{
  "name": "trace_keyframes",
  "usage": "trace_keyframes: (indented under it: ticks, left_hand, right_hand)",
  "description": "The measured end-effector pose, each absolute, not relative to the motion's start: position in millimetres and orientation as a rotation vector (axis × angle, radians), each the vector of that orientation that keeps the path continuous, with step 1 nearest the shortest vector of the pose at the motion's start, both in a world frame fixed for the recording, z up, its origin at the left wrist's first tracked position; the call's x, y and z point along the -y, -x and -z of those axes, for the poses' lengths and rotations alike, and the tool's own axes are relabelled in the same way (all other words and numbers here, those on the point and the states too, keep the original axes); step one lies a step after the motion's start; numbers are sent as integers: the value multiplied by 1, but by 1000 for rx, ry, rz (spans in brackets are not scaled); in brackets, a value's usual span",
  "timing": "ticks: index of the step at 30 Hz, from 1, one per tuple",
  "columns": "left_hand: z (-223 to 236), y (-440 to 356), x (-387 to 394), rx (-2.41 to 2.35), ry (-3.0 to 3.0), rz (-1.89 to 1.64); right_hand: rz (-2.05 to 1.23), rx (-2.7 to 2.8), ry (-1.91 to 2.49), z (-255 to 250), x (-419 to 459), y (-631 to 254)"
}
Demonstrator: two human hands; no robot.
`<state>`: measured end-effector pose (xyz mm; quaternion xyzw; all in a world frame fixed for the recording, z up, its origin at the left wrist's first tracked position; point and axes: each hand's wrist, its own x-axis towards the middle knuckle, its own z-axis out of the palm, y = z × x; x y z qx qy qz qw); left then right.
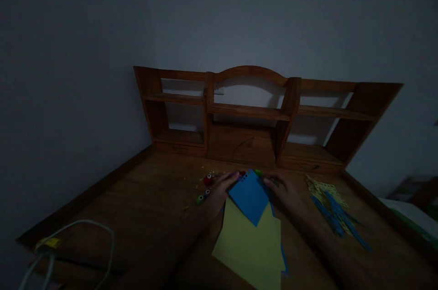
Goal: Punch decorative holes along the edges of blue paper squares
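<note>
A blue sheet of paper (251, 201) with small dark holes along its upper left edge is held at a slant between my hands. My left hand (222, 189) is closed at its left side, fingertips beside something small and purple (234, 177). On the opposite edge, my right hand (285, 192) has its thumb and fingers curled at the paper. A small bright green thing (259, 173) shows behind the sheet, partly hidden, with a dark red bit (242, 174) nearby. Pale yellow sheets (251, 244) lie beneath, with blue edges showing under them.
Left of my hands sit a small red object (207, 180) and a green one (200, 199) with eye-like white spots, among scattered paper bits. Blue strips (337, 214) and punched yellow scraps (326, 189) lie right. A wooden shelf (248, 109) stands behind; a white cable (111, 235) loops front left.
</note>
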<state>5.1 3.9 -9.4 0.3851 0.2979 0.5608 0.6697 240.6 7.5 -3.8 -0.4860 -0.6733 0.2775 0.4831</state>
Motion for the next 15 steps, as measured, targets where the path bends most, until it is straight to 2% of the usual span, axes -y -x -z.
trace_keyframes:
  ticks: [5, 15]
  left_hand:
    - [9, -5, -4, -635, -827, -1230]
    - [7, -2, -1, -708, -831, -1174]
  right_hand:
    - [-652, 1823, 1102, 6, -3, -235]
    - [-380, 2059, 1021, 17, 2, -229]
